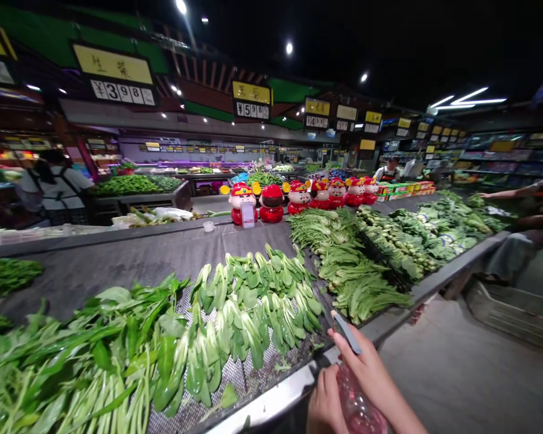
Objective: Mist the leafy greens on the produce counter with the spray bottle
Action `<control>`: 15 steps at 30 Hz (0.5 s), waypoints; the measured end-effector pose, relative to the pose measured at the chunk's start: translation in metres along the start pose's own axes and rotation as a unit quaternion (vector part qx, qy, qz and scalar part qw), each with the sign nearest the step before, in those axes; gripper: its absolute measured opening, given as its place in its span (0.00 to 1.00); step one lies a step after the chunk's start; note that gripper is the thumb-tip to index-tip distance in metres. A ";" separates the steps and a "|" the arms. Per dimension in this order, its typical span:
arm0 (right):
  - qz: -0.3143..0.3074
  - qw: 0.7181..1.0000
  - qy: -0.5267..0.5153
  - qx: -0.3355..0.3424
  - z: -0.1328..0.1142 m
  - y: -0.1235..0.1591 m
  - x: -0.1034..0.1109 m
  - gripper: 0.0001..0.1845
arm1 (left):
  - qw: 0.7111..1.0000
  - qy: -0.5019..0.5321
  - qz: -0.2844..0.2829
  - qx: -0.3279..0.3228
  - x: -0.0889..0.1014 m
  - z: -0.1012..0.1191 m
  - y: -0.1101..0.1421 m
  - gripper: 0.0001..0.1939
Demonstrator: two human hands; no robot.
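Low in the view, both my hands are closed around a pink see-through spray bottle [356, 401] with a grey head. My right hand [366, 364] grips its upper part, fingers near the spray head. Lower and further left, my left hand [326, 401] wraps the bottle's side. The bottle's nozzle points toward the vegetable stand. Closest to my hands lie rows of leafy bok choy [253, 307] on dark mesh matting. Beyond my right hand is a pile of long-leaved lettuce [357, 271]. Part of each hand's grip is hidden by the bottle and the other hand.
The stand's metal front edge [280, 395] runs beside my hands. Long-stemmed greens [95, 349] cover the left; red figurines [271, 202] line the back. At right are a plastic crate [516, 313] and a person's outstretched arm [509, 191]. Another person [57, 184] stands far left.
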State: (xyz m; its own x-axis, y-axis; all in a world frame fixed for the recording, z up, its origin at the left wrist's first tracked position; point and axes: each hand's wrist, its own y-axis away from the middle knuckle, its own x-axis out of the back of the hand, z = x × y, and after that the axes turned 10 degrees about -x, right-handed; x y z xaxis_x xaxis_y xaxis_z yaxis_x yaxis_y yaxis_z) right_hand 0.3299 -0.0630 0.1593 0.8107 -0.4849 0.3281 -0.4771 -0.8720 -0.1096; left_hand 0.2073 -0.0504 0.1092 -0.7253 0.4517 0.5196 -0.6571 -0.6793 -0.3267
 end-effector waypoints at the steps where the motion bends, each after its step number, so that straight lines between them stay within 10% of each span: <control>1: 0.000 1.000 -0.004 0.009 -0.004 -0.005 0.000 0.23 | 1.000 -0.004 0.003 -0.013 0.002 -0.002 -0.005 0.41; 15: 0.045 0.998 0.038 0.036 -0.029 -0.052 -0.032 0.19 | 0.998 -0.046 -0.009 0.033 0.054 0.010 -0.042 0.39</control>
State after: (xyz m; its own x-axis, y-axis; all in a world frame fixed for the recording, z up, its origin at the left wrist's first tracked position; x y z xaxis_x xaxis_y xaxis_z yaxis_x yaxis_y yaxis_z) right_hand 0.3195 0.0000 0.1814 0.7362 -0.5570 0.3844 -0.5187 -0.8293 -0.2080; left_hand 0.1980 -0.0031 0.1585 -0.6890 0.4115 0.5967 -0.6531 -0.7094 -0.2649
